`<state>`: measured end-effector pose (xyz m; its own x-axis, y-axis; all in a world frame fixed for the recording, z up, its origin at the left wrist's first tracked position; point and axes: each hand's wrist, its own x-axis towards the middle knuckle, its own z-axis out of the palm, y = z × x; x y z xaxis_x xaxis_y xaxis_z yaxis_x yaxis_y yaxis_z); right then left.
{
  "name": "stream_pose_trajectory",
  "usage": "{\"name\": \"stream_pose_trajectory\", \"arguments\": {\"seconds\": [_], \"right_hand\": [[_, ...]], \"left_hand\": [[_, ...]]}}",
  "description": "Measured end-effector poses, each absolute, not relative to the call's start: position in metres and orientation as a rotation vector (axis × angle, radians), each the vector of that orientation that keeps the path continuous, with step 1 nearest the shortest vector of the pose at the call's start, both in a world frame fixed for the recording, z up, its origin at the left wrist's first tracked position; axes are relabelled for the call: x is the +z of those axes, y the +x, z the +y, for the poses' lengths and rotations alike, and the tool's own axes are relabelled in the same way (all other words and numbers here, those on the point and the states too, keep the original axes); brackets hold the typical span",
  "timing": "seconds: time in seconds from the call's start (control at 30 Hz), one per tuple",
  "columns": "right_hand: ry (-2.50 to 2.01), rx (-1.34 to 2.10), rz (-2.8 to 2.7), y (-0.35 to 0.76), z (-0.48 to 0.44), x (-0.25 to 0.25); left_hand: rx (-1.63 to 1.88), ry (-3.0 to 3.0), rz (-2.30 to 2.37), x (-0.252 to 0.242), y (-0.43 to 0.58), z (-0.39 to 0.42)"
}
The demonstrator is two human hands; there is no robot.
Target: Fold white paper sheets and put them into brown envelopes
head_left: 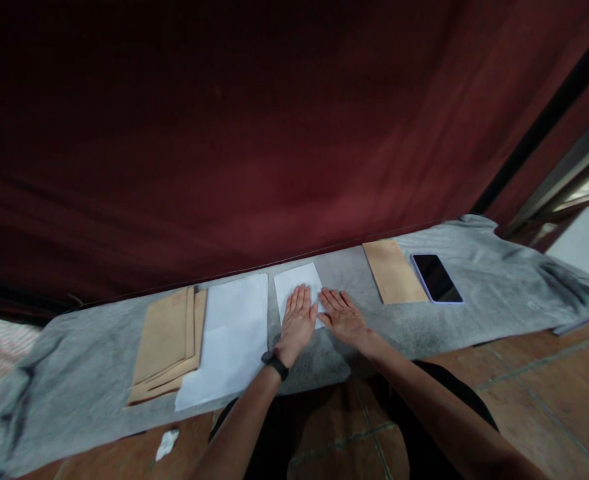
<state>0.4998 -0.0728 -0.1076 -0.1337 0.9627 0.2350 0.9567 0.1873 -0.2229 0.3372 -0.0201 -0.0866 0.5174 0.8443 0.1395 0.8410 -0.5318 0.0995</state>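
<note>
1. Left hand [298, 317]: palm down, spread flat, fingers extended and close together, grasping nothing. It lies on the small paper [289, 280].
2. Right hand [343, 317]: also flat and palm down, fingers extended, grasping nothing. Its fingertips are at the right edge of the small paper; most of the hand lies outside that edge. The thumbs are close together; whether they touch cannot be determined.
3. Small paper: white, lying flat on the grey cloth [89, 373], partly covered by the left hand.
4. Watch [275, 365]: dark band, worn on the left wrist.
5. White sheets [234, 327]: larger than the small paper, lying just left of it. Exact count not discernible.
6. Brown envelopes [164, 333]: an overlapping, uneven pile beside the left edge of the white sheets.
7. Single envelope [394, 273]: brown, flat, to the right of the right hand and apart from it.
8. Phone [438, 278]: dark screen upward, pale purple edge, just right of the single envelope.
9. Scrap [166, 444]: white, on the tiled floor [539, 380] at near left.
10. Backdrop [274, 153]: dark red, beyond the cloth.
</note>
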Motion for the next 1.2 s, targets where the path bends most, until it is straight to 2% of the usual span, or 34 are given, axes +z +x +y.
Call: {"name": "stream_pose_trajectory", "arguments": {"seconds": [0.3,0.47,0.6,0.77,1.2], "right_hand": [[-1.814,0.027,-2.161,0.501,-0.073,-0.106],[-1.801,0.078,-2.164,0.504,-0.072,-0.104],[-1.776,0.152,-2.185,0.509,-0.069,-0.101],[-1.715,0.262,-2.229,0.521,-0.062,-0.094],[-1.492,0.537,-2.264,0.55,-0.052,-0.091]], "left_hand": [[0.256,2.581,1.786,-0.093,0.322,0.029],[0.186,2.453,1.892,-0.081,0.309,0.021],[0.184,2.521,1.773,-0.069,0.307,-0.022],[-0.02,2.567,1.405,-0.057,0.306,-0.062],[-0.07,2.543,1.385,-0.046,0.304,-0.052]]}}
